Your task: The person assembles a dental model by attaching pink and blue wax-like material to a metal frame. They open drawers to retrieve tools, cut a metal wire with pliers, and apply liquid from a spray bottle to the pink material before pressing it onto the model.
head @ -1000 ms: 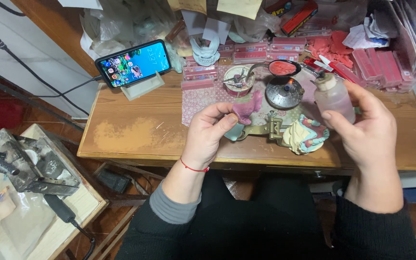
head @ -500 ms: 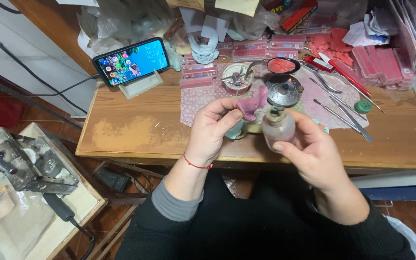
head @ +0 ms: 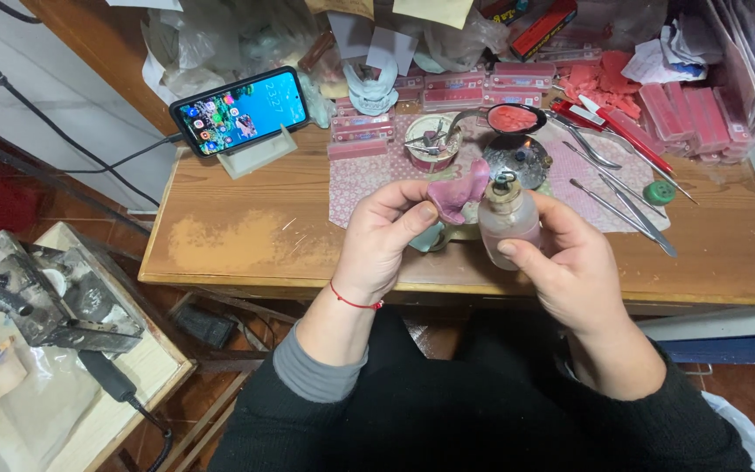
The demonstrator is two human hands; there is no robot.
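Observation:
My left hand (head: 386, 240) pinches a pink wax dental piece (head: 456, 194) and holds it above the front edge of the wooden table (head: 246, 245). My right hand (head: 570, 262) grips a small clear bottle (head: 507, 218) with a tan neck and a metal ring on top, held upright right beside the pink piece. Both hands hover close together over a pink patterned cloth (head: 356, 183).
A phone (head: 239, 111) on a stand sits at the back left. A small bowl (head: 430, 144), a red dish (head: 513, 118), metal hand tools (head: 613, 197), a green cap (head: 654, 192) and stacks of pink wax sheets (head: 692, 114) crowd the back and right. A metal press (head: 45, 297) stands on a low bench, left.
My right hand has brought the bottle from the right side of the table in toward the pink piece in my left hand. The camera has tipped slightly, so the hands sit lower in view.

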